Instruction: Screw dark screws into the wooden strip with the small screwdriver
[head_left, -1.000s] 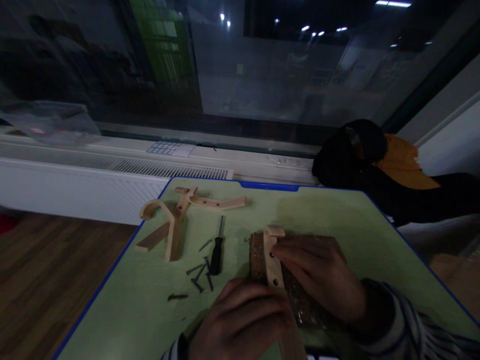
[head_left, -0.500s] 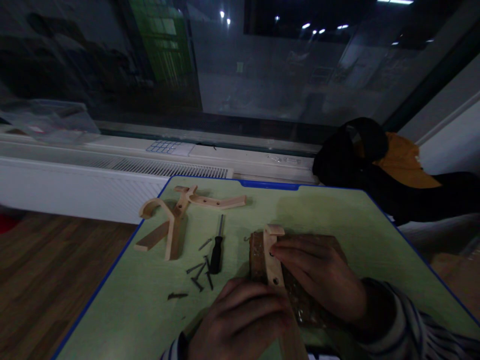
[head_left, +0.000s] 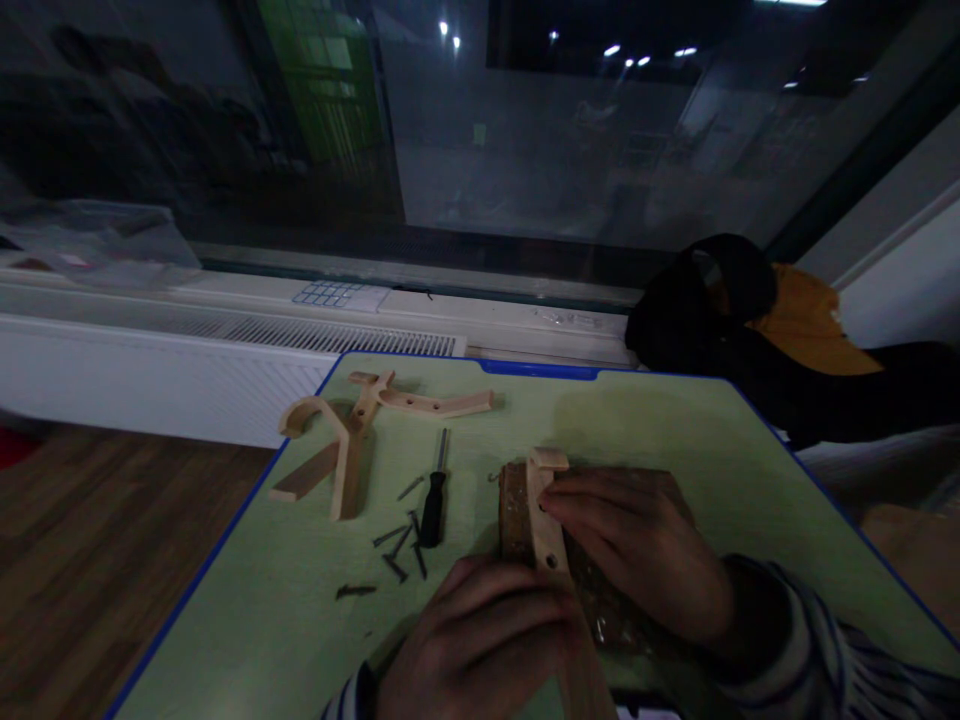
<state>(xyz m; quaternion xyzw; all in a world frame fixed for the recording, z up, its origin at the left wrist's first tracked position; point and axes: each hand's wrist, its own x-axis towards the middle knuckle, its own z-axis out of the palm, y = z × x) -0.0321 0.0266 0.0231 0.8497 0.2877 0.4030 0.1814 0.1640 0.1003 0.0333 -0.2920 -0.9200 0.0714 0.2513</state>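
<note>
My left hand [head_left: 480,635] is closed around the lower part of a pale wooden hook [head_left: 547,530], which has two screw holes and a bent upper end. The fingers of my right hand [head_left: 645,545] are together, gripping the hook's right edge at the upper hole. Its thumb is hidden, and I cannot see whether a screw is between the fingertips. The hook lies over a brown block wrapped in shiny film [head_left: 517,515]. To the left are a black-handled screwdriver [head_left: 433,510] and several dark screws [head_left: 401,540].
More wooden hook pieces [head_left: 345,460] lie at the table's far left, one with two holes [head_left: 435,404]. The pale green table [head_left: 255,610] has a blue edge. Beyond it are a white radiator [head_left: 150,370], a window sill and a black and orange cap [head_left: 806,320].
Almost nothing differs. Both hands stay on the wooden hook in the same places, with at most a very slight shift of the fingers.
</note>
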